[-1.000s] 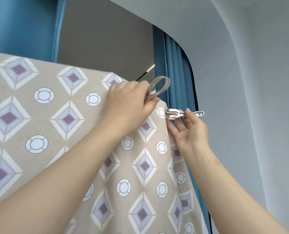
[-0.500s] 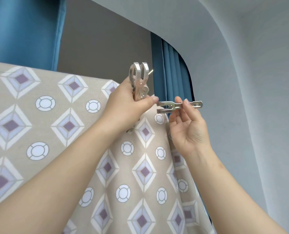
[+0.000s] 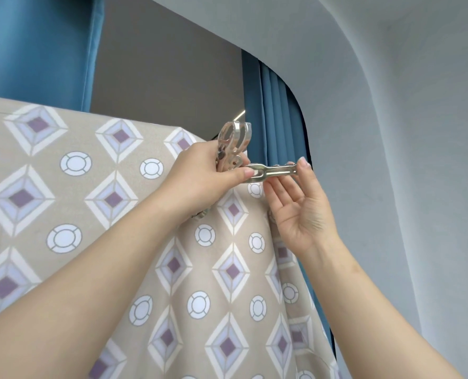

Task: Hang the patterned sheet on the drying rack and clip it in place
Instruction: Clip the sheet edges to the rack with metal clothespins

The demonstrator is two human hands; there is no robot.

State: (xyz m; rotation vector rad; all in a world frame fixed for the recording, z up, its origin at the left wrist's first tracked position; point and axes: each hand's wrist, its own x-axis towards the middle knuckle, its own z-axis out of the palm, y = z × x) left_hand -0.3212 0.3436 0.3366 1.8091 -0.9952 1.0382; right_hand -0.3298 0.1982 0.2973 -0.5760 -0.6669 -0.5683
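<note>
While the left hand point(image 3: 197, 181) grips an upright clip point(image 3: 234, 140), the right hand point(image 3: 301, 212) pinches a level clip point(image 3: 274, 171).

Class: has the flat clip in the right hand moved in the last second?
Yes. The flat clip moved up and left: once level with the white circle on the patterned sheet, now above it.

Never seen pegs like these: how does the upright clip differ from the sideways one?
The upright clip points up, gripped in the left hand; the level clip lies horizontal, pinched by the right hand. The upright clip looks shiny with rounded loops; the level clip is duller and slotted. Both are metal, by the patterned sheet's top corner.
</note>
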